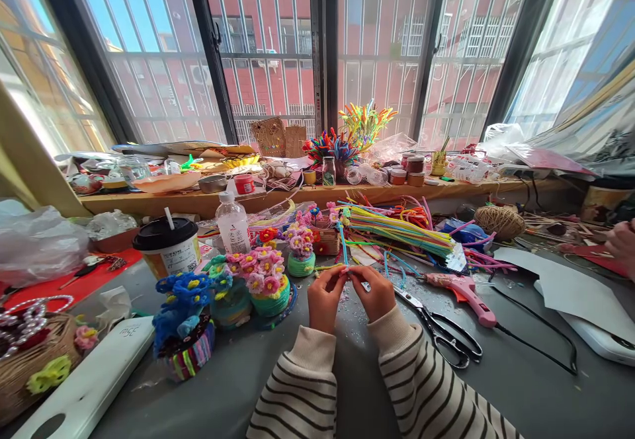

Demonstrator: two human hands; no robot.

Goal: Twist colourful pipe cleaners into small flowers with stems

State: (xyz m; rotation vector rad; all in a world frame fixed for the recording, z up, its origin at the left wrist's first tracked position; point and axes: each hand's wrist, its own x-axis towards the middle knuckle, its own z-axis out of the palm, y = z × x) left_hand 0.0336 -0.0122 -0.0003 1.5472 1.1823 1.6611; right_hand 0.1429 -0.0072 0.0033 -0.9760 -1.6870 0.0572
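Both hands meet over the middle of the grey table. My left hand [326, 295] is closed in a pinch, and the fingertips of my right hand [372, 292] press together right beside it. Between them they grip the lower end of a light-blue pipe cleaner [344, 248], which stands upright. A small pinkish bit shows at the fingertips, too small to name. To the left stand pots of pipe-cleaner flowers, with pink flowers [262, 270] nearest and blue flowers [182, 303] farther off. Right of my hands lie black-handled scissors [439, 326] and a pink glue gun [464, 293].
A bundle of coloured pipe cleaners [401, 231] lies behind my hands. A lidded cup [169, 247] and a plastic bottle [232, 224] stand at left. The glue gun's cable [536, 343] loops across the right side. Another person's hand [621, 247] shows at the right edge.
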